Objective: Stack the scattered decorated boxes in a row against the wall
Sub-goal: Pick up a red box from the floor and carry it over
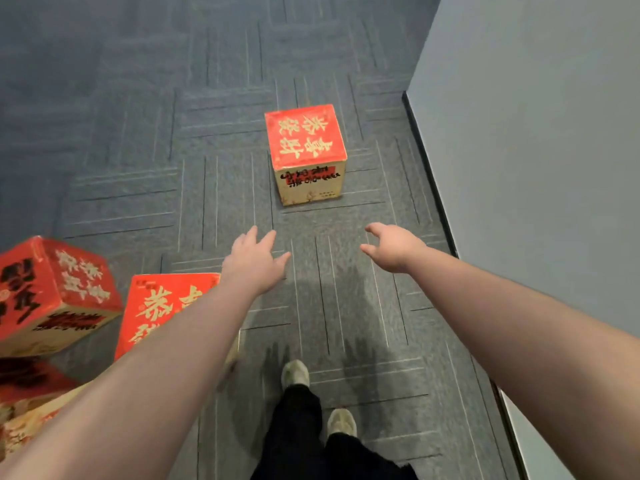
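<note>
Both hands, left hand [254, 263] and right hand [394, 249], reach empty (fingers spread) toward the red box [306, 152] ahead.

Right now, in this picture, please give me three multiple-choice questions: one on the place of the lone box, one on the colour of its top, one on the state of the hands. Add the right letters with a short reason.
1. Where does the lone box stand?
A. On the carpet, apart from the wall
B. On top of another box
C. In the person's hands

2. What colour is the top face of the lone box?
A. Blue with white signs
B. Red with gold signs
C. Plain green

3. What is the state of the left hand and the right hand?
A. Both grip the box
B. One holds a box, one hangs down
C. Both are open, held out toward the box, holding nothing

Answers:
1 A: carpet shows between the box and the wall.
2 B: the top is red with gold characters.
3 C: the fingers are spread and carpet lies between them and the box.
</note>
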Demonstrator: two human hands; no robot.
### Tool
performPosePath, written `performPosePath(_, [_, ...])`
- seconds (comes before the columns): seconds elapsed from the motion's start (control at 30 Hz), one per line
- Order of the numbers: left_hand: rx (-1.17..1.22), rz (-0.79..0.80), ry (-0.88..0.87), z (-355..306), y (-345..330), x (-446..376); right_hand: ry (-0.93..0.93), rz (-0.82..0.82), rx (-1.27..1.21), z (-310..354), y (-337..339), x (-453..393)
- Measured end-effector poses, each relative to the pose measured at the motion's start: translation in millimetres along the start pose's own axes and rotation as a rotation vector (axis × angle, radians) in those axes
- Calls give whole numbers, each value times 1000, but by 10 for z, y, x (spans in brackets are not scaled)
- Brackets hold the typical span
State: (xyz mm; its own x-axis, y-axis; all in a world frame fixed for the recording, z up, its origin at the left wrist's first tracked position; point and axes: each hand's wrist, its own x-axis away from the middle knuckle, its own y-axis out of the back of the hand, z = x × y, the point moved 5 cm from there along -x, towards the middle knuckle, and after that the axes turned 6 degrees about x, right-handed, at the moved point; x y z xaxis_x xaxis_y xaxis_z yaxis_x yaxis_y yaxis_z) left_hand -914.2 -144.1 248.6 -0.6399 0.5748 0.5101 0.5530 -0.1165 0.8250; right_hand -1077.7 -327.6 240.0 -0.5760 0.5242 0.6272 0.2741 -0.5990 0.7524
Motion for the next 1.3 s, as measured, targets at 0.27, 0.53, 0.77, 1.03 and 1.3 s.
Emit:
performPosePath(0.27, [46,28,-25,-312,607,-1885,-80,-45,-25,18,972,-1562])
performPosePath(0.53, [-10,26,19,-252,958,-3511,-90,-65,-64,294,1443,-3197])
performPosePath(0.77, [-47,82,77,-238,801,-4780,-81,-41,-70,325,1487,-4686])
performPosePath(1.03, [62,156,175,-310,285,-6112,-124,31,-43,162,1369,-6077])
performPosePath(1.3, [115,170,245,-261,-185,-6882,-191,89,-89,1,1065,-6851])
